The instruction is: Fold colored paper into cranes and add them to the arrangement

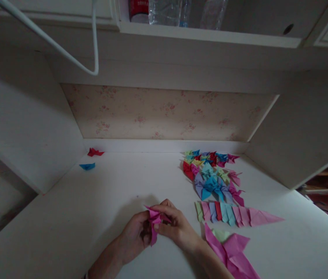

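Note:
Between my two hands, just above the white desk, is a small magenta folded-paper piece (154, 220) with pointed flaps. My left hand (133, 234) pinches it from the left side, fingers curled behind the paper. From the right, my right hand (175, 223) grips it with the thumb low on the front and the index finger along the top. A larger pink origami piece (235, 254) with pointed wings lies right of my right forearm, over a pale green paper (220, 235).
A row of overlapping folded papers (227, 213) lies at the right. Behind it sits a cluster of colourful origami pieces (212, 186). Red (95, 152) and blue (87, 166) pieces rest at the back left. A white cable-like bar (65, 52) hangs above, before a shelf with bottles (165, 11).

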`<action>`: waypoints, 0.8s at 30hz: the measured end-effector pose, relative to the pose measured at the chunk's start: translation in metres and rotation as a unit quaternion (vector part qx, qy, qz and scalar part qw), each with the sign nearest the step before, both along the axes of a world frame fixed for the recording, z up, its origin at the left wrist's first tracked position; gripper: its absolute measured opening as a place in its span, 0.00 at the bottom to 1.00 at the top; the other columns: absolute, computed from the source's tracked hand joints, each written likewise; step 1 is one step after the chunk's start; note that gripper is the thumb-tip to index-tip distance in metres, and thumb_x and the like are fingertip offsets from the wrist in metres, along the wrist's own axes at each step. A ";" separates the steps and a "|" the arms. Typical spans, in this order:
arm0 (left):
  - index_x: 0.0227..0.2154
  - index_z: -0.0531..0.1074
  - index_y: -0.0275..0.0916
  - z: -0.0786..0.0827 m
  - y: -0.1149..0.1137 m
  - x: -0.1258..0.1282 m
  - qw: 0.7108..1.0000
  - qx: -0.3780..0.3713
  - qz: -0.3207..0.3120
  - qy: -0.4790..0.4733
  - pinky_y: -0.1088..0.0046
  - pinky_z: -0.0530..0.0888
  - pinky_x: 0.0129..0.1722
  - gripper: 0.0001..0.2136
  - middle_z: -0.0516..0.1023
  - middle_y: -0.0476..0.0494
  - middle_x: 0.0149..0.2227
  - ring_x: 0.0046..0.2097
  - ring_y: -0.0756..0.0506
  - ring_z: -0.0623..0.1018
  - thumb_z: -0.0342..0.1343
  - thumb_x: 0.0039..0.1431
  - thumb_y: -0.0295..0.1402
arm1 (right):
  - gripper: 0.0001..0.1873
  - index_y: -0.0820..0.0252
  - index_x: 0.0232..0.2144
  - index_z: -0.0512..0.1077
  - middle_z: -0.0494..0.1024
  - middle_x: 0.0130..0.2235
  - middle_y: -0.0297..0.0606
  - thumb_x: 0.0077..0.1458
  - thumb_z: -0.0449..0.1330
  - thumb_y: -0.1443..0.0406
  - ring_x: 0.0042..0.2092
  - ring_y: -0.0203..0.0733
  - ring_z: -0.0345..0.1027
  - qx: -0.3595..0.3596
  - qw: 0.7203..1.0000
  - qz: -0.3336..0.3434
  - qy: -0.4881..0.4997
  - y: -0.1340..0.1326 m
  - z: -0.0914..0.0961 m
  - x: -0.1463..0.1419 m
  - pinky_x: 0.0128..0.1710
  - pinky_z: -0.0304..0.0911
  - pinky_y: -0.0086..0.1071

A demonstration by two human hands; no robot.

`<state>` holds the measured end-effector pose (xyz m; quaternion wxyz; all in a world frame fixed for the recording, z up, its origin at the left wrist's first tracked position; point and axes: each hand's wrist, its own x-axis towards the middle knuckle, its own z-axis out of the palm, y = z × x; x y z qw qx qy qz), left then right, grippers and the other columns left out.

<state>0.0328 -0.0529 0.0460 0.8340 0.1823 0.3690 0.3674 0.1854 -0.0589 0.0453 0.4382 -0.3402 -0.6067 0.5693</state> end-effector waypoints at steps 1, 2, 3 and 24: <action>0.26 0.72 0.31 0.001 0.000 0.000 1.000 0.000 -0.004 0.000 0.80 0.63 0.18 0.05 0.71 0.49 0.22 0.20 0.55 0.66 0.57 0.52 0.29 | 0.18 0.50 0.44 0.75 0.63 0.36 0.34 0.48 0.66 0.58 0.37 0.38 0.60 0.001 1.000 -0.001 -0.005 -0.001 0.002 0.000 0.34 0.55 0.31; 0.25 0.72 0.31 0.003 -0.001 0.000 1.000 -0.001 -0.006 0.000 0.80 0.62 0.18 0.06 0.71 0.49 0.22 0.19 0.56 0.66 0.57 0.52 0.29 | 0.17 0.51 0.43 0.75 0.63 0.36 0.34 0.48 0.66 0.58 0.37 0.38 0.60 0.001 1.000 -0.002 -0.008 -0.001 0.003 -0.001 0.34 0.55 0.32; 0.25 0.72 0.31 0.004 -0.001 0.000 1.000 -0.003 -0.007 -0.001 0.80 0.62 0.18 0.06 0.70 0.49 0.21 0.19 0.56 0.65 0.57 0.51 0.29 | 0.16 0.51 0.42 0.76 0.63 0.36 0.35 0.49 0.66 0.58 0.37 0.38 0.60 0.000 1.000 -0.005 -0.011 -0.002 0.005 -0.001 0.34 0.55 0.32; 0.25 0.67 0.34 -0.006 0.001 -0.003 0.999 -0.029 -0.015 -0.032 0.80 0.58 0.18 0.05 0.63 0.55 0.17 0.17 0.56 0.62 0.57 0.52 0.29 | 0.16 0.58 0.33 0.75 0.65 0.35 0.36 0.50 0.63 0.52 0.37 0.39 0.61 0.045 0.999 -0.026 0.001 0.000 -0.002 -0.004 0.36 0.58 0.32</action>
